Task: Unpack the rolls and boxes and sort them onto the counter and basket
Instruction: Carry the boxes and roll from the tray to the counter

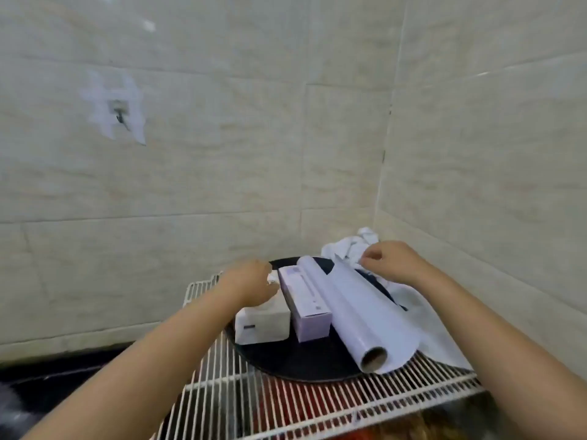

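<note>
A white roll (pixel 359 315) with a cardboard core lies on a round black tray (pixel 295 360), a loose sheet peeling off its right side. Beside it on the left rests a long lilac box (pixel 306 301), and left of that a white box (pixel 263 322). My left hand (pixel 251 281) is closed over the far end of the white box, pinching something small and white. My right hand (pixel 390 260) pinches the far corner of the loose sheet, just above the roll's far end.
The tray rests on a white wire rack (pixel 317 404) set in a tiled corner. A crumpled white bag (pixel 352 246) lies behind the tray against the walls. A dark counter (pixel 47 385) runs at lower left. A hook (pixel 119 117) is stuck on the left wall.
</note>
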Available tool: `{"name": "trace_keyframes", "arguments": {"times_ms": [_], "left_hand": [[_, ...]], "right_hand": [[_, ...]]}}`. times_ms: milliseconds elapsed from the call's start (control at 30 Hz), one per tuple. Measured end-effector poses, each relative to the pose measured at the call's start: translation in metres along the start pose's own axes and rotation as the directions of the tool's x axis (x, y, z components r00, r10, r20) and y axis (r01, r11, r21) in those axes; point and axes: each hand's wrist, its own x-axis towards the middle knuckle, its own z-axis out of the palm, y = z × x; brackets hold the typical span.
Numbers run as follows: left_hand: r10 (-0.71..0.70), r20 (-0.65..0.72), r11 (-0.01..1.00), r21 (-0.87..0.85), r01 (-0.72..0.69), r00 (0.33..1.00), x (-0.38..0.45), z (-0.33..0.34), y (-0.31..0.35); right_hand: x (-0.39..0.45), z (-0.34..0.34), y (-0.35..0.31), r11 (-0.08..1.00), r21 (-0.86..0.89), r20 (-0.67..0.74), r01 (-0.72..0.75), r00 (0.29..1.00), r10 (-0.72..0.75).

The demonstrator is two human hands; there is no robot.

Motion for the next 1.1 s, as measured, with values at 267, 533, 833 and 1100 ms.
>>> {"name": "trace_keyframes", "arguments": {"times_ms": [267,533,833,1100], "left_hand": [[-0.155,0.089,0.988,-0.001,0.155,0.984,0.03,0.013,-0.017],[-0.146,0.136,0.988,0.058,0.14,0.98,0.032,0.021,-0.003],[-0.267,0.188,0.961,-0.026,0.276,0.945,0.051,0.036,0.008],[-0.266,0.205,0.961,-0.021,0.275,0.942,0.047,0.04,0.006]], "right_hand": [[0.044,0.016,0.007,0.987,-0.074,0.116,-0.144,0.982,0.152],[0.046,0.038,0.017,0.968,0.016,0.425,-0.25,0.878,0.22],[0.024,0.075,-0.01,0.927,-0.375,0.458,0.001,0.87,0.184],[0.015,0.07,0.011,0.956,-0.279,0.359,-0.096,0.913,0.196]]}}
